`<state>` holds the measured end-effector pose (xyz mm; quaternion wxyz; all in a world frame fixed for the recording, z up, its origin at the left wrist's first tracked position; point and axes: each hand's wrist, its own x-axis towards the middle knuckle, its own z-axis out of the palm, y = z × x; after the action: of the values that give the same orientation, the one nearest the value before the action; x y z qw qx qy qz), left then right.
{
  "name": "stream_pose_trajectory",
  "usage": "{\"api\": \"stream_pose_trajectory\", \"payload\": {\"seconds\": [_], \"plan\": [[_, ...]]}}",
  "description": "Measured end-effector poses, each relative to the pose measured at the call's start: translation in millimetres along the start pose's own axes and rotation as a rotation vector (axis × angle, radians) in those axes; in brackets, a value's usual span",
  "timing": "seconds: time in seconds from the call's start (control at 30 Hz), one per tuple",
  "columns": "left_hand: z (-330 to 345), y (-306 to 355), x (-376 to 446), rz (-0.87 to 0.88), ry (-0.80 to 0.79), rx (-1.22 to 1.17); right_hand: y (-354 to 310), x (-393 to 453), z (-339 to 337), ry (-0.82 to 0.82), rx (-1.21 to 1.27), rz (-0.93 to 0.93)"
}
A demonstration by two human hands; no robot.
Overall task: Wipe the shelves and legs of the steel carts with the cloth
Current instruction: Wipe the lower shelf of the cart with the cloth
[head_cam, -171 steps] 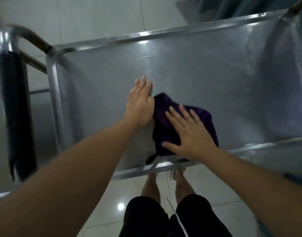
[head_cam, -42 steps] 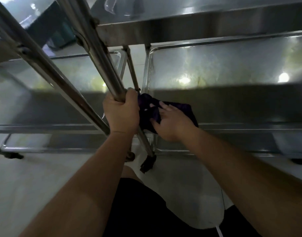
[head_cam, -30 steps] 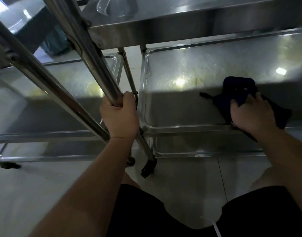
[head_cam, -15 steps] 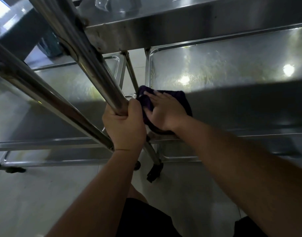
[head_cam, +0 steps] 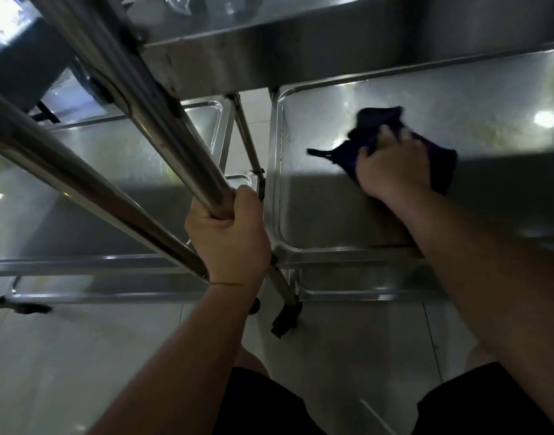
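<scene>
head view looks down past my two bare forearms at a pair of steel carts standing side by side on a pale tiled floor point(head_cam: 81, 356). my left hand point(head_cam: 228, 237) is wrapped tight round a slanting steel leg point(head_cam: 162, 130) of the near cart, fingers curled over the tube and thumb closed against it, just where the leg passes the middle shelf's corner. a second steel tube point(head_cam: 81, 196) runs beside it, lower left, untouched.

my right hand point(head_cam: 393, 166) lies on the dark purple cloth point(head_cam: 439, 161), knuckles bent and fingertips dug into the bunched fabric, pressing it onto the middle shelf point(head_cam: 332, 208) of the right cart. the cloth sits in the middle of that shelf, well away from its raised left rim; one thin corner of it point(head_cam: 316, 152) trails out to the left across the steel. half the shelf is lit and shows faint streaks, half is in shadow cast by the top shelf point(head_cam: 332, 48) above it.

under my left wrist the leg ends in a black caster point(head_cam: 286, 318) on the floor. the left cart's shelf point(head_cam: 96, 158) is near the first, apart from it by a narrow gap. my black shorts point(head_cam: 269, 406) fill the bottom edge.
</scene>
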<state>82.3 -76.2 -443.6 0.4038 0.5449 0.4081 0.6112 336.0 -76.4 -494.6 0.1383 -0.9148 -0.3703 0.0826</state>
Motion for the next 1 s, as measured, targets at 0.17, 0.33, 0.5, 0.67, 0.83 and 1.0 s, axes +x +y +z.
{"api": "stream_pose_trajectory", "payload": {"seconds": [0.17,0.33,0.5,0.67,0.83,1.0], "plan": [[-1,-3,1,0.000,0.007,0.013,-93,-7,30,-0.133,0.063,-0.375],[0,-6,4,0.012,0.025,0.033,-102,-12,33,-0.155,0.093,-0.454],[-2,-8,5,-0.009,0.019,0.005,-70,-66,31,-0.273,0.115,-0.557],[-1,-3,5,-0.019,0.017,0.054,-21,-121,18,-0.394,0.084,-0.723],[-3,-3,4,-0.043,0.012,0.090,28,-131,-4,-0.339,0.006,-0.734],[-3,-1,4,-0.062,-0.003,0.067,104,-111,-28,-0.214,0.081,-0.469]]}}
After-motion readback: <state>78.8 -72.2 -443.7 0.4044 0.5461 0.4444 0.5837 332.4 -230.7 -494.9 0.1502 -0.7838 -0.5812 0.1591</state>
